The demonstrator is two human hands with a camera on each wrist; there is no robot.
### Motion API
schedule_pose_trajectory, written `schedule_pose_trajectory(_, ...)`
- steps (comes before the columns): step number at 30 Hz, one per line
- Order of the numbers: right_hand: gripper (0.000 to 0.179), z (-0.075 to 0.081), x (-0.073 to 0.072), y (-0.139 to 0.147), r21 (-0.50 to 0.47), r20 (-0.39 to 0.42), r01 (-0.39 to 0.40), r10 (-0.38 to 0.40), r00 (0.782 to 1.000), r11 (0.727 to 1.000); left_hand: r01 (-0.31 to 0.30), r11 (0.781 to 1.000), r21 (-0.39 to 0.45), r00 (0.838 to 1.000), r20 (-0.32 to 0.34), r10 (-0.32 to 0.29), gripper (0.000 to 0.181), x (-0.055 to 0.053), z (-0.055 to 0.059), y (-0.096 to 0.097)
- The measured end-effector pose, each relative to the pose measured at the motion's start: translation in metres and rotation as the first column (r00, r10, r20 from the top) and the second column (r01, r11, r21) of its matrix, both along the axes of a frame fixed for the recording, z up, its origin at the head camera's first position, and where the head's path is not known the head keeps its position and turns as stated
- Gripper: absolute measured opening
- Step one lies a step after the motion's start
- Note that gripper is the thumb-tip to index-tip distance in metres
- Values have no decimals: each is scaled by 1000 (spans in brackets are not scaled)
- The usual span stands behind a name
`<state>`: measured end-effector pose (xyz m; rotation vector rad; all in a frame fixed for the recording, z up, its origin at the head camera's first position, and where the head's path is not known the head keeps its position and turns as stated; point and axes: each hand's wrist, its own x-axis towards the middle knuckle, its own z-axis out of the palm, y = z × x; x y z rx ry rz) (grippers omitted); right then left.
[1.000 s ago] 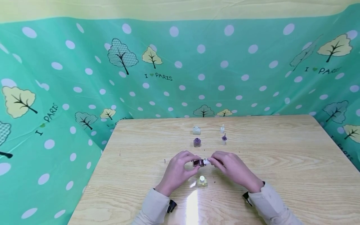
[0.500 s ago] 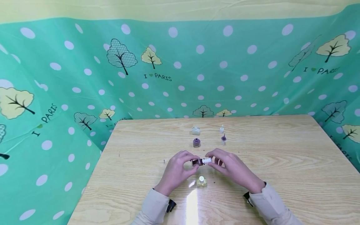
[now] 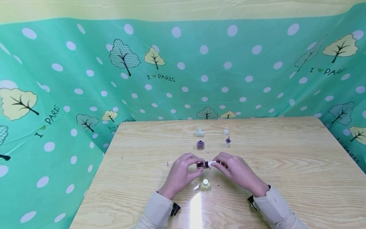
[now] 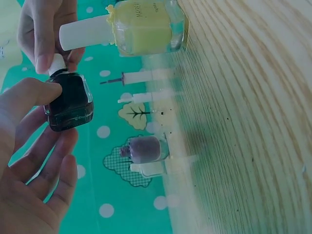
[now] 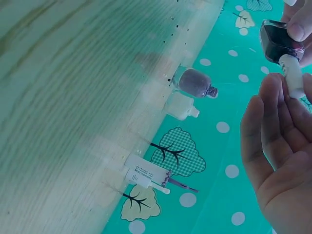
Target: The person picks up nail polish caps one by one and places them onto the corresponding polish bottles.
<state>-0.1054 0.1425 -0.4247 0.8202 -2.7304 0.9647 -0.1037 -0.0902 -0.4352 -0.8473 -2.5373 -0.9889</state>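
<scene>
A small dark red nail polish bottle is held sideways just above the wooden table. My left hand grips its glass body between thumb and fingers. My right hand pinches the bottle's white cap, which sits on the neck. Just below the hands, a pale yellow bottle with a white cap stands on the table; in the left wrist view the yellow bottle fills the top.
Behind the hands stand an uncapped purple bottle and an uncapped clear bottle. To their right two brush caps stand upright. A green dotted cloth hangs around the table's back and sides.
My right fingers shifted on the white cap, baring it half a second ago and covering more of it now. The bottle and my left hand have barely moved.
</scene>
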Motion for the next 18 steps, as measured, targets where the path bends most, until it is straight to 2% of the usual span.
schedule_pose_trajectory(10,18,-2,1,-2,-12,25,23,-23,999,1000,2,1000,0,1000,-8,-2,28,1,0,0)
schedule_pose_trajectory(15,25,-2,1,-1,-37,22,-2,2,1000,999,-12,1000,4,1000,1,12,27,0,-2,-1)
schedule_pose_trajectory(18,22,-1,1,-1,-40,4,-23,23,1000,999,-14,1000,12,1000,8,14,27,-1,-2,-1)
